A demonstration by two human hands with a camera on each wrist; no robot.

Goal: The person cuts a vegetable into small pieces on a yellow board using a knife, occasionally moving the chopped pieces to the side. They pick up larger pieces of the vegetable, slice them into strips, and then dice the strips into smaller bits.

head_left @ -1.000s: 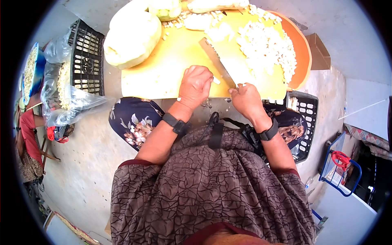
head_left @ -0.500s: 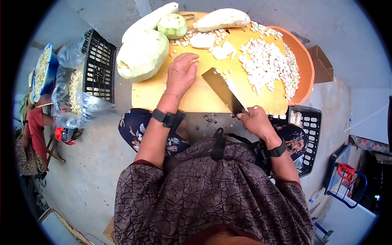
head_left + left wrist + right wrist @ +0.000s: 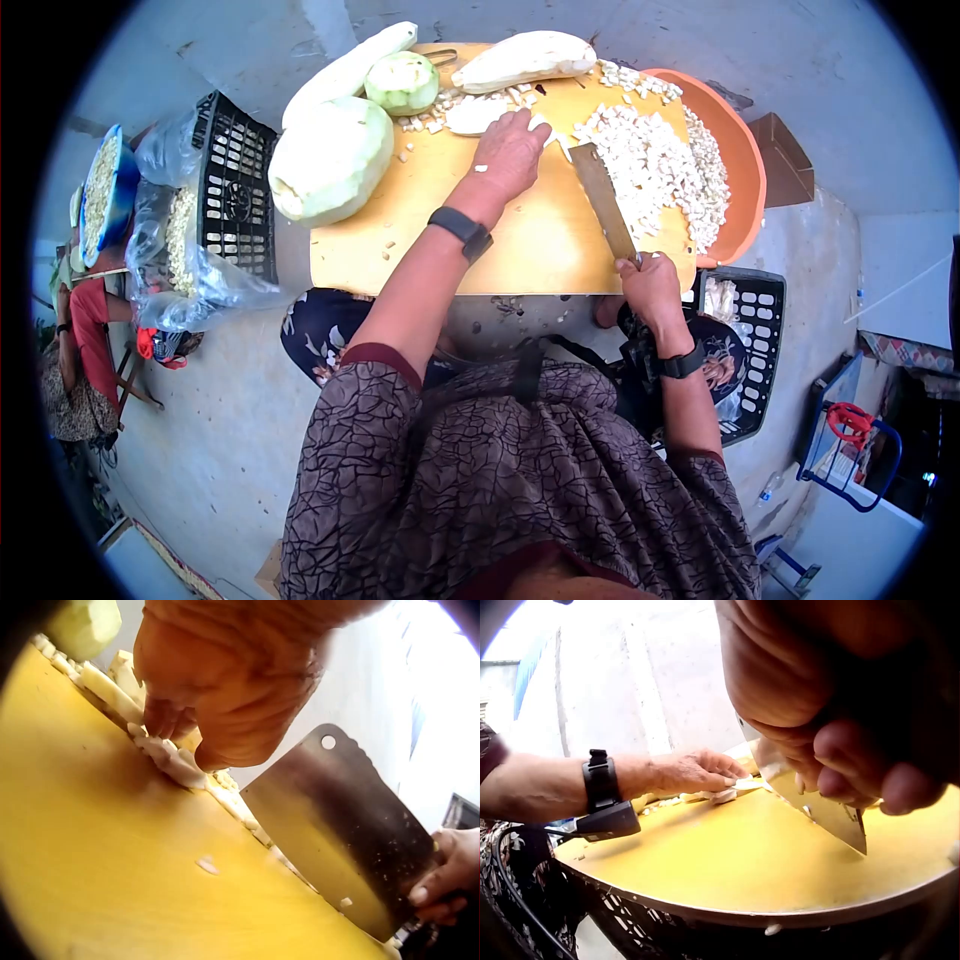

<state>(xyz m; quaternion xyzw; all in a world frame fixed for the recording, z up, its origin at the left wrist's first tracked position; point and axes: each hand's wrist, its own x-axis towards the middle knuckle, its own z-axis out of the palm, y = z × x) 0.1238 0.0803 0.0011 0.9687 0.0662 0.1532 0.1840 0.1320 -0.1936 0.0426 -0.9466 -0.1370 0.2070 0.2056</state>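
The left hand (image 3: 506,156) reaches over the middle of the yellow board (image 3: 470,262). In the left wrist view its thumb and fingertips pinch a white cut piece (image 3: 174,763) lying on the board. The right hand (image 3: 655,292) has its fingers curled round the handle of a cleaver. The cleaver blade (image 3: 603,200) points away from the body, beside a heap of small white cubes (image 3: 640,160). A larger pale chunk (image 3: 473,117) lies just beyond the left hand.
Peeled pale green gourds (image 3: 335,160) lie at the board's left, and a long peeled one (image 3: 525,60) at the far edge. An orange basin (image 3: 748,170) with cubes adjoins the right side. Black crates (image 3: 237,190) stand on both sides.
The left hand first drew back left from near the cleaver, then moved forward and right to the cut pieces. The cleaver has swung to the right, towards the cube heap.
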